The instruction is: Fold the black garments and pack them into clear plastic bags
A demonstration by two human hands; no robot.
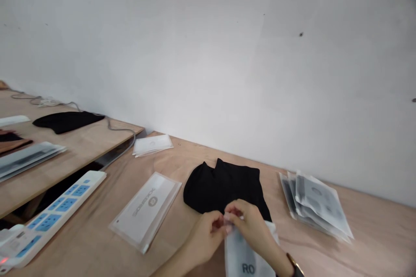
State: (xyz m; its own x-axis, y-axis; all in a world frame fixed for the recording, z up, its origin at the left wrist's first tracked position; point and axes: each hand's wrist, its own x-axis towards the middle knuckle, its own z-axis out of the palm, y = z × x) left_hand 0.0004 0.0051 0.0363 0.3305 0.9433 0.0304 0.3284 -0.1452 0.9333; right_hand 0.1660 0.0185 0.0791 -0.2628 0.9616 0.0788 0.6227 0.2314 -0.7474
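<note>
My left hand (203, 240) and my right hand (247, 225) meet low in the middle of the view, their fingertips pinching the top edge of a white plastic bag (247, 255) printed with the letters "RO". The bag hangs below my fingers, and its lower part runs out of the picture. A folded black garment (224, 188) lies on the plywood table (367, 233) just beyond my hands, its near edge partly hidden by them and the bag. A dark watch (295, 267) sits on my right wrist.
A flat printed bag (146, 212) lies left of the garment, and a pile of sealed bags (313, 205) lies to the right. A white bag stack (152, 145) stands by the wall. Left are a blue-and-white power strip (55, 212), a lower table edge, another black garment (66, 121), and cables.
</note>
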